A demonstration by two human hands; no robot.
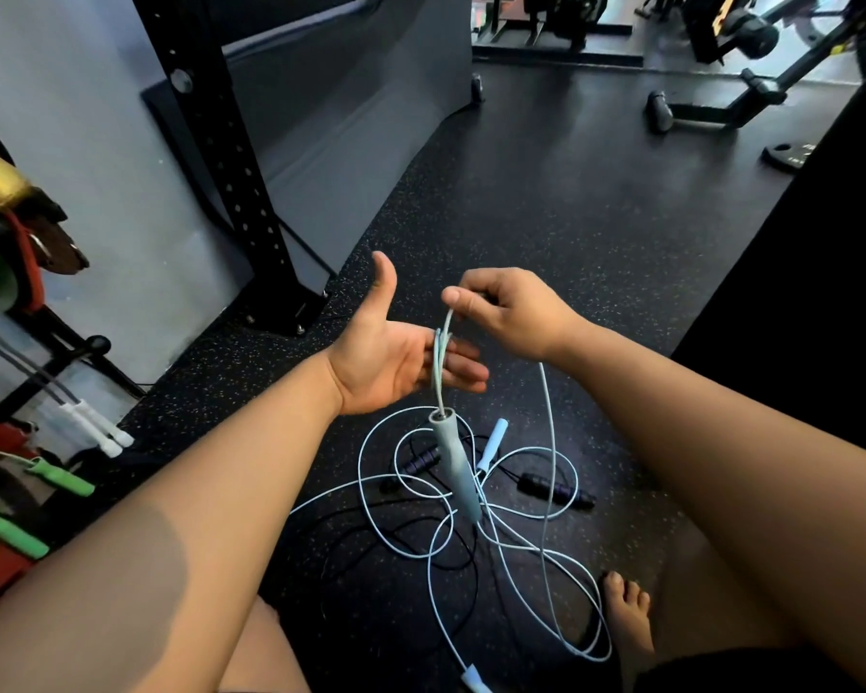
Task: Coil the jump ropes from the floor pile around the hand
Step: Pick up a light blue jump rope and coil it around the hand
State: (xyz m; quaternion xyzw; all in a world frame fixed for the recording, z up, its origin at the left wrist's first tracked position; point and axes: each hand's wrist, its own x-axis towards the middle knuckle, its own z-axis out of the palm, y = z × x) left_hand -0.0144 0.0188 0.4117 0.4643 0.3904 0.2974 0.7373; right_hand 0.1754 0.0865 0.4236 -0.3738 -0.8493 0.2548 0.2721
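My left hand (396,352) is held flat, palm up, thumb raised, with a few turns of pale blue jump rope (546,492) wound across its fingers. One grey-blue handle (453,467) of that rope hangs below the fingers. My right hand (506,312) is just to the right, pinching the rope between thumb and fingers above the left fingers. The rest of the blue rope lies in loose loops on the floor, tangled with a black jump rope with dark purple handles (556,490). A light blue handle (493,442) lies in the pile.
A black rack upright (251,192) stands on the speckled rubber floor at the left. White-handled (96,427) and green-handled (56,475) ropes lie at the far left. Gym machine bases (696,112) are at the back right. A bare foot (626,612) rests near the loops.
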